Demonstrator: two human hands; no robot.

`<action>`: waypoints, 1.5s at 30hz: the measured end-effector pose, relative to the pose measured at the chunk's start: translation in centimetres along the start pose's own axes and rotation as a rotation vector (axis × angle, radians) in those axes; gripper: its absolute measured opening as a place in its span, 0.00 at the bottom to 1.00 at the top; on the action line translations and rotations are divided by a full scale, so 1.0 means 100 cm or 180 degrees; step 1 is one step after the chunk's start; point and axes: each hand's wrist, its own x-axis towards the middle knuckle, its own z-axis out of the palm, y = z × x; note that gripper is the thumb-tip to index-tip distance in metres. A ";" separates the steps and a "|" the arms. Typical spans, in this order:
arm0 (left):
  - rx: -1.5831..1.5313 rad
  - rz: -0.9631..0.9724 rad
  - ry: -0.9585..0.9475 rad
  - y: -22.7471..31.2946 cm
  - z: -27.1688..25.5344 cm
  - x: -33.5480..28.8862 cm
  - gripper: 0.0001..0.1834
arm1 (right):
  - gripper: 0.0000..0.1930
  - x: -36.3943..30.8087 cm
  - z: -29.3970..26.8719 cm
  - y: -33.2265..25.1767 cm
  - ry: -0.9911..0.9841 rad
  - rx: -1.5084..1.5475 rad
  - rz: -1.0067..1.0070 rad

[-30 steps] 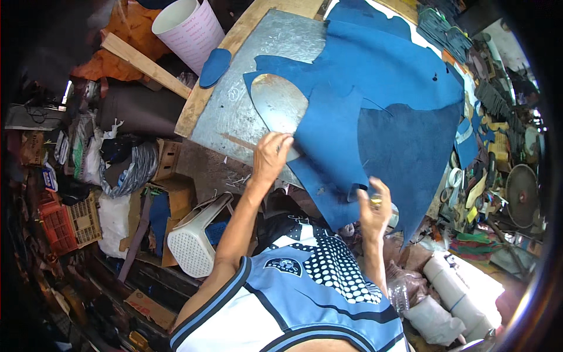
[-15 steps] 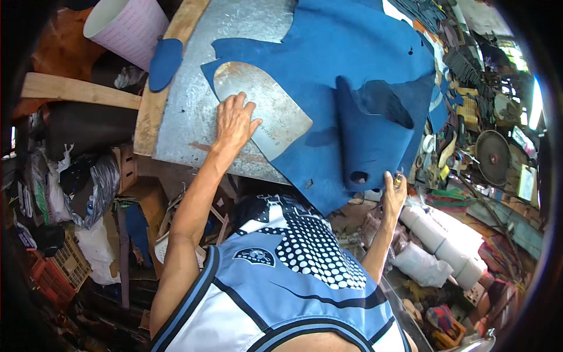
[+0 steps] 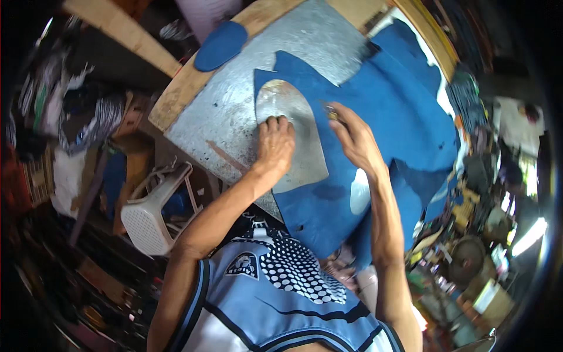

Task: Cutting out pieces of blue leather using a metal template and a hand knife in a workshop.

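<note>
A blue sheet of leather-like material [image 3: 404, 111] lies over the metal-topped table [image 3: 196, 111] and hangs past its near edge. On it rests a pale, flat metal template [image 3: 305, 149], rounded at the far end. My left hand [image 3: 274, 144] presses on the template's left side, fingertips down and gripping nothing. To the right of the template, my right hand [image 3: 355, 135] is closed around a small tool [image 3: 333, 112] with a brass-coloured part and a thin tip, close to the blue sheet. The tool's exact kind is too small to tell. A pale oval opening shows beside my right forearm.
A blue oval piece [image 3: 221, 47] lies on the table's wooden border. A white plastic stool [image 3: 146, 223] stands at the lower left, near a cardboard box [image 3: 135, 161]. Stacked dark pieces [image 3: 466, 97] lie at the right, with a round fan [image 3: 469, 255] below them.
My right hand has moved from the sheet's near right edge up beside the template, carrying the small tool. The lifted fold of the sheet has dropped lower. The view has turned.
</note>
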 end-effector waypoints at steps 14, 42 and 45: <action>-0.0046 -0.0677 0.0463 -0.002 0.010 -0.009 0.37 | 0.13 0.186 0.093 0.019 -0.1965 -0.0597 -0.2458; -0.0344 -0.0605 0.0526 0.006 0.013 -0.009 0.33 | 0.15 0.174 0.100 -0.006 -0.2501 -0.1817 -0.3120; -0.0350 -0.0615 0.0537 0.006 0.012 -0.009 0.33 | 0.15 0.173 0.102 -0.005 -0.2612 -0.1818 -0.3015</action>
